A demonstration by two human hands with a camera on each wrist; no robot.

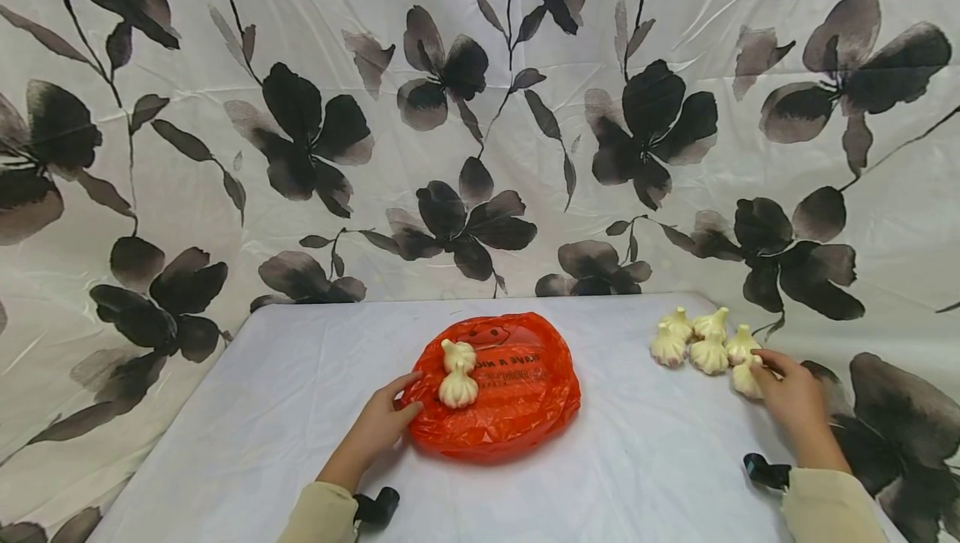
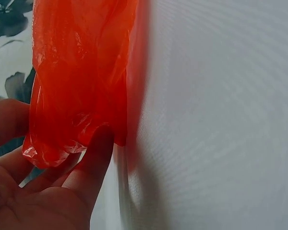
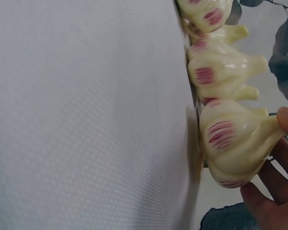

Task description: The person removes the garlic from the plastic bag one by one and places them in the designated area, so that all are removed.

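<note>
The small print on the red bag (image 1: pixel 517 375) is too fine for me to read, and the garlic bulbs (image 1: pixel 459 389) lying on it hide the end of the larger line. My left wrist view crops the bag at the top; the left hand (image 1: pixel 378 422) runs off below, some fingertips behind the plastic. On the right wrist view, one bulb is sliced by the top edge, the right hand (image 1: pixel 798 397) by the right edge. I lose both sleeves (image 1: pixel 318 516) and the counter's (image 1: pixel 622 460) near edge at the head view's bottom.
</note>
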